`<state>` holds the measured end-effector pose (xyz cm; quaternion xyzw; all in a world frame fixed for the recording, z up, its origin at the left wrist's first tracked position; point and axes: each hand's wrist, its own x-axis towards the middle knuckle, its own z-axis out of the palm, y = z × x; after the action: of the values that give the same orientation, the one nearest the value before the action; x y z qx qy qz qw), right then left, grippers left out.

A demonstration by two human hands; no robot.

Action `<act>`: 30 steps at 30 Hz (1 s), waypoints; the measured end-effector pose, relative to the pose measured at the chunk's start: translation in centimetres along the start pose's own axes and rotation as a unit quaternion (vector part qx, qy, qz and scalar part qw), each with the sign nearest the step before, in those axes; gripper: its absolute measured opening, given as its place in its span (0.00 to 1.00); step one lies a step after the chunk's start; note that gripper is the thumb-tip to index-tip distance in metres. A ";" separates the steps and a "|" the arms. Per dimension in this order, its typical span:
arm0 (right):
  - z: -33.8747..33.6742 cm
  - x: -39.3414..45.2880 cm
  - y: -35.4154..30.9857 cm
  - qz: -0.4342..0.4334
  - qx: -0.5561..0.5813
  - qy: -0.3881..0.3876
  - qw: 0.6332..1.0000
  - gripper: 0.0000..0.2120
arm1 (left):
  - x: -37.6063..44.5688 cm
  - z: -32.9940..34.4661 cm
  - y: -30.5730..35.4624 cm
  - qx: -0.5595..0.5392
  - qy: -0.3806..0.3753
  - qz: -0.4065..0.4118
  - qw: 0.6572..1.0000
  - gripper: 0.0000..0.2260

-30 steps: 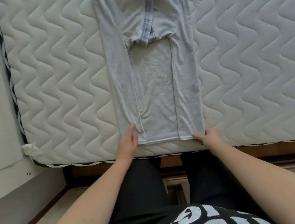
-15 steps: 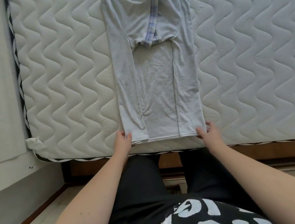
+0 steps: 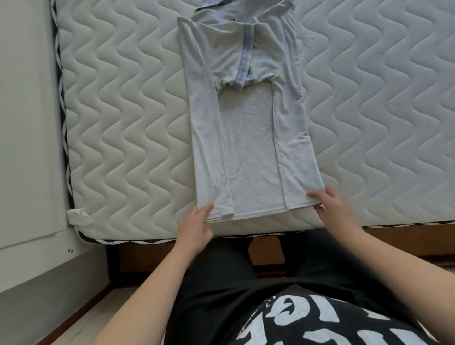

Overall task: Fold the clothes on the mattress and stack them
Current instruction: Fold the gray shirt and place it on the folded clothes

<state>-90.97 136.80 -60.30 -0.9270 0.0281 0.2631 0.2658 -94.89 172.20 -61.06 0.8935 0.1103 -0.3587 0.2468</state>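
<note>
Head view looks down on a pale grey shirt (image 3: 249, 132) laid lengthwise on the quilted mattress (image 3: 379, 106), collar toward twelve o'clock and hem toward six, near the mattress edge. Both long sides are already turned in over the back, so it lies as a narrow strip, with a plaid-trimmed placket (image 3: 245, 62) showing near the top.

At the hem's seven o'clock corner the left hand (image 3: 195, 226) has its fingers (image 3: 206, 209) at the cloth edge; they look to be pinching the corner, though the underside of the grip is hidden. At the five o'clock corner the right hand (image 3: 332, 205) rests with fingers (image 3: 316, 194) laid over the hem, fairly straight, and I cannot tell whether a thumb has caught the fabric beneath.

By my reading the step in hand is the lengthwise fold: side folds done, hem about to go up. The next move would call for a firm hold on both corners at once, then lifting them together toward twelve o'clock so the hem lands square near the collar without the tucked sides slipping open. No finished stack shows on the mattress.
</note>
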 end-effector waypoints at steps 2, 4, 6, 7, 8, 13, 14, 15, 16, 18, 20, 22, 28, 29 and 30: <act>-0.5 -0.1 -0.7 -0.028 -0.023 0.063 0.997 0.14 | -0.2 -0.6 0.3 0.071 0.054 0.006 0.996 0.25; -0.9 0.1 -1.6 -0.071 -0.048 0.119 0.989 0.12 | -0.4 -1.3 0.9 0.082 0.118 0.013 0.990 0.18; -1.6 0.5 -2.5 -0.097 -0.081 0.164 0.978 0.11 | -0.1 -2.1 1.6 0.100 0.185 0.030 0.977 0.10; -2.0 0.7 -2.9 -0.111 -0.105 0.176 0.973 0.09 | 0.1 -2.5 2.0 0.126 0.211 0.050 0.968 0.08; -2.3 0.8 -3.2 -0.140 -0.133 0.184 0.964 0.07 | 0.2 -3.0 2.2 0.165 0.228 0.083 0.956 0.08; -4.3 1.2 -3.8 -0.293 -0.167 0.134 0.932 0.16 | 0.4 -4.6 2.7 0.228 0.083 0.255 0.936 0.12; -4.7 1.0 -3.9 -0.301 -0.167 0.126 0.930 0.18 | 0.0 -4.9 2.8 0.221 0.056 0.247 0.942 0.13; -5.1 0.8 -3.9 -0.304 -0.167 0.118 0.931 0.20 | -0.4 -5.3 3.1 0.215 0.037 0.228 0.949 0.12; -5.5 0.4 -4.0 -0.306 -0.167 0.113 0.931 0.22 | -0.8 -5.5 3.2 0.213 0.028 0.215 0.953 0.12; -6.2 -0.3 -4.2 -0.312 -0.176 0.105 0.927 0.27 | -1.4 -5.8 2.9 0.215 0.011 0.213 0.953 0.19; -6.9 -1.1 -4.2 -0.319 -0.198 0.076 0.924 0.28 | -2.3 -6.0 2.9 0.269 -0.029 0.218 0.938 0.25; -7.2 -1.8 -3.7 -0.297 -0.214 -0.018 0.930 0.24 | -3.5 -6.0 3.1 0.308 -0.057 0.221 0.923 0.25; -7.9 -4.8 -2.2 -0.235 -0.252 -0.217 0.913 0.14 | -6.8 -5.9 3.1 0.354 -0.157 0.222 0.895 0.22; -7.9 -5.1 -2.0 -0.235 -0.245 -0.218 0.915 0.14 | -7.1 -6.1 3.2 0.353 -0.164 0.221 0.894 0.22; -7.9 -5.3 -1.9 -0.233 -0.237 -0.219 0.917 0.13 | -7.4 -6.3 3.2 0.350 -0.169 0.222 0.894 0.22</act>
<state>-91.41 133.97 -51.01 -0.8621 -0.3110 0.3894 0.0918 -95.31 172.56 -50.86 0.8492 -0.2667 -0.4558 0.0063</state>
